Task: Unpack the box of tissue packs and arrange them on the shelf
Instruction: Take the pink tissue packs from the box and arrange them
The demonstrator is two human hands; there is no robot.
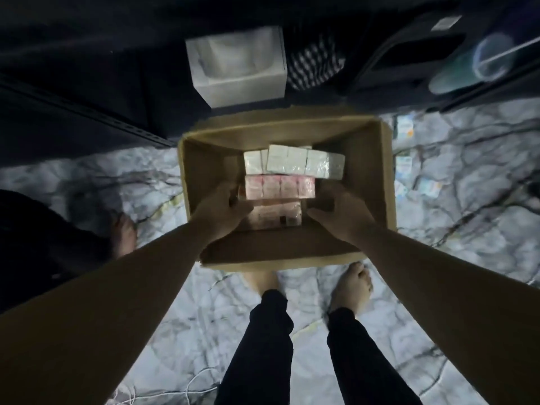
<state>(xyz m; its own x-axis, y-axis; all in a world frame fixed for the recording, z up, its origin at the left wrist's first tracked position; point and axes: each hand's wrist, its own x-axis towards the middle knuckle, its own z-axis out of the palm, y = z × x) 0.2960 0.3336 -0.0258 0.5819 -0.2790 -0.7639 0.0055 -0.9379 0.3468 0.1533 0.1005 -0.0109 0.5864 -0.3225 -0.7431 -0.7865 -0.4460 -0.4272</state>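
An open brown cardboard box (377, 182) stands on the marble floor in front of a dark shelf (87, 83). Inside lie white tissue packs (295, 162) at the far side, a pink row of packs (280, 187) in the middle and a paler pink bundle (277, 217) nearest me. My left hand (222, 210) reaches into the box and curls around the left end of the pink packs. At the right end of the same packs, my right hand (339, 211) is inside the box with its fingers spread. Whether either hand grips firmly is hard to tell.
A white tissue box (242, 68) stands on the lowest shelf behind the cardboard box, beside a chequered cloth (315, 62). A clear cup with a straw (482, 59) is at the upper right. Small packets (404, 168) lie on the floor to the right. Another person's bare foot (124, 235) is at the left.
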